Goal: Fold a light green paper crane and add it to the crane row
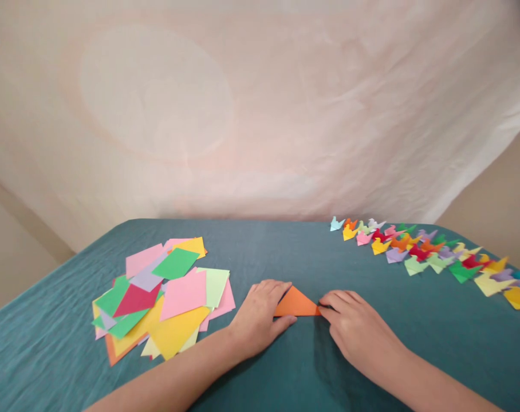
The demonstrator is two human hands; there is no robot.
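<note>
A sheet of orange origami paper [298, 303], folded into a triangle, lies on the table in front of me with its long edge toward me. My left hand [260, 312] holds its left part, fingers over the top and thumb along the lower edge. That hand covers the left corner. At the right corner, my right hand [352, 323] has its fingertips closed on the paper's point. Some of the right fingers are hidden beneath the hand.
A loose pile of coloured paper squares [185, 294] lies left of my hands. Several folded paper birds [418, 252] stand in rows at the right. The table has a dark green cloth [260, 246], and a pale fabric backdrop [260, 114] hangs behind it.
</note>
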